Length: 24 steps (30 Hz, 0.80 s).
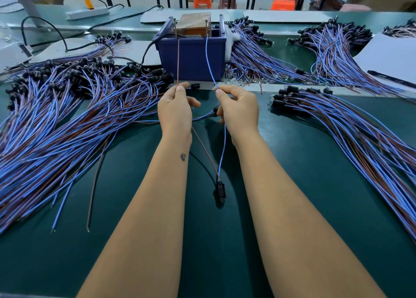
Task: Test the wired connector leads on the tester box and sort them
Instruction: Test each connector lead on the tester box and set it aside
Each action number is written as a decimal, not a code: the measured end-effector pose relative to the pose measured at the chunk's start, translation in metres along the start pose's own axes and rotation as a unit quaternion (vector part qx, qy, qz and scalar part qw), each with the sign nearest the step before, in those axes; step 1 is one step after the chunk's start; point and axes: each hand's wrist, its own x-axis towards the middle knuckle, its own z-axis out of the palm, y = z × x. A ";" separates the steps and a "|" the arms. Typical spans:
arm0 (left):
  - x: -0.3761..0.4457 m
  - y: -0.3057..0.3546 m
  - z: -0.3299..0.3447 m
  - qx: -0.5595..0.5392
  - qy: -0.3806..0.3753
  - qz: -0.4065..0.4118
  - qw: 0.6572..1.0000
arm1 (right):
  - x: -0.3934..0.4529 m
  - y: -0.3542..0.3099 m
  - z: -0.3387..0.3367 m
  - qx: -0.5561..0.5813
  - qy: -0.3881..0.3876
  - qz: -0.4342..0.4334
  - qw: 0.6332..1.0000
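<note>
Green counter (292,207), heaped lead bundles (74,117) either side. Left hand (175,108) pinching brown wire (178,61), right hand (238,108) pinching blue wire (210,59), both raised to tester box (192,57); connector (221,188) dangling below. Risk: tips slipping off contacts, false fail.

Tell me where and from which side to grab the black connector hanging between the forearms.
Grip the black connector across its narrow body, just below where the brown wire and blue wire enter. Come from the side: it hangs upright above the green table, wires running up to the left hand and right hand.
</note>
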 end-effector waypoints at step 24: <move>0.004 0.002 -0.003 -0.022 0.002 -0.006 1.000 | -0.001 -0.002 -0.001 0.004 0.003 -0.001 1.000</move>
